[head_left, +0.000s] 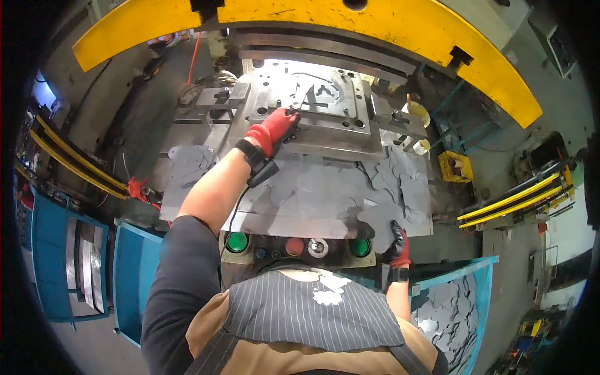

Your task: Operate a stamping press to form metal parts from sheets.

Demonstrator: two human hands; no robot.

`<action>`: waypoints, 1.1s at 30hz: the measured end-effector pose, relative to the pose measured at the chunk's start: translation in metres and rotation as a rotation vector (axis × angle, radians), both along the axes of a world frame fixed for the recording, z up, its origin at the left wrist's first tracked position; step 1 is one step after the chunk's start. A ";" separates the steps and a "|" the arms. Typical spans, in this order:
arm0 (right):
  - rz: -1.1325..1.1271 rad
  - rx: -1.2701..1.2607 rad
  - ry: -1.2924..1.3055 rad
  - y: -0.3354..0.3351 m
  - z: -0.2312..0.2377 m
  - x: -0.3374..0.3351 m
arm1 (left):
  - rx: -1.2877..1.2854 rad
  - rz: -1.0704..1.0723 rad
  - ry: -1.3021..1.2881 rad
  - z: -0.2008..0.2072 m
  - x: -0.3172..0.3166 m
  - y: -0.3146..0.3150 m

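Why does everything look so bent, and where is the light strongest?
Head view: the wide lens bows the yellow beam and leaves black corners; head view: glare whitens the far part of the metal die, while shadowy patches darken the grey sheet near its front edge.

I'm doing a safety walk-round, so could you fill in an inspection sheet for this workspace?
Surface: flat metal worktable, shadowed in places.
Job's things: brightly lit metal die beyond the worktable; flat grey piece at its near edge.
Clutter: irregular sheet scraps at the right end; more in the blue bin, lower right.
Hands: both gloved red and black; left hand at the die's near side, its hold unclear; right hand at the flat grey piece, grip unclear.
Cables: thin black cable below the left wrist; red cord, upper left.
Surroundings: yellow beam overhead; two green buttons in front; yellow crate to the right.
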State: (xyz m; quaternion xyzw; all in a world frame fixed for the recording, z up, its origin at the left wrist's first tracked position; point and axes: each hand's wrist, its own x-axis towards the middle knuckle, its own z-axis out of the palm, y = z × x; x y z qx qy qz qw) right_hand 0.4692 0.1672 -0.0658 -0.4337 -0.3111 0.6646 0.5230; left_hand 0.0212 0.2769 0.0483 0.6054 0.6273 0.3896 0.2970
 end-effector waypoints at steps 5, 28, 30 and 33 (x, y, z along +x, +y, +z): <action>-0.101 0.074 -0.228 -0.011 -0.015 0.033 | 0.021 0.050 -0.030 -0.017 -0.005 0.008; 0.134 0.079 0.012 0.017 -0.034 -0.001 | 0.049 -0.063 -0.750 0.014 -0.009 -0.007; 0.120 0.218 -0.129 0.023 -0.051 -0.002 | -0.002 0.029 -0.478 -0.001 -0.027 0.004; 0.111 -0.077 0.329 0.025 -0.054 -0.003 | 0.096 0.062 0.051 0.016 0.004 0.014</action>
